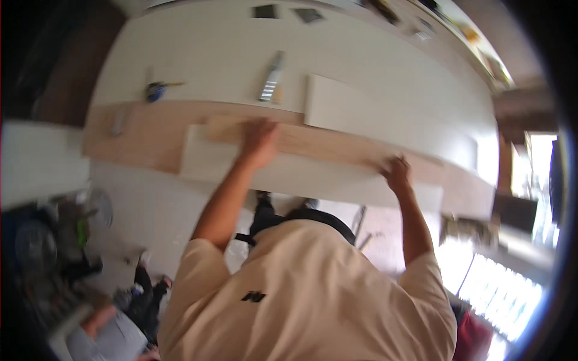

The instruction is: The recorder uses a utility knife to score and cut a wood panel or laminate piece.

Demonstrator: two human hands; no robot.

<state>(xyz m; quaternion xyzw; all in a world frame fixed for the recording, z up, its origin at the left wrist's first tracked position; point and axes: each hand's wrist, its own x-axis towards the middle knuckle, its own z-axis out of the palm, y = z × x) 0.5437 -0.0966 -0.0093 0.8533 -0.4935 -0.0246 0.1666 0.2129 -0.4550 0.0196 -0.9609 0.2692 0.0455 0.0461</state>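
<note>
A long, thin strip of light wood (pixel 319 139) runs across a white board (pixel 301 177) along the bench's near side. My left hand (pixel 261 144) is closed over the strip towards its left end, fingers on its far edge. Farther right, my right hand (pixel 397 173) grips the strip's near edge with curled fingers. Motion blur softens both hands, and their undersides are hidden. Beyond the strip lies a smaller white panel (pixel 337 102), and past my left hand a grey utility-type tool (pixel 272 77), its exact kind unclear.
A blue tape measure (pixel 155 91) lies far left on the white bench top (pixel 211 54). Two dark squares (pixel 265 11) are at the back. A brown board (pixel 138 135) lies under the white one. Another person (pixel 111 334) is at lower left, near a fan (pixel 99 207).
</note>
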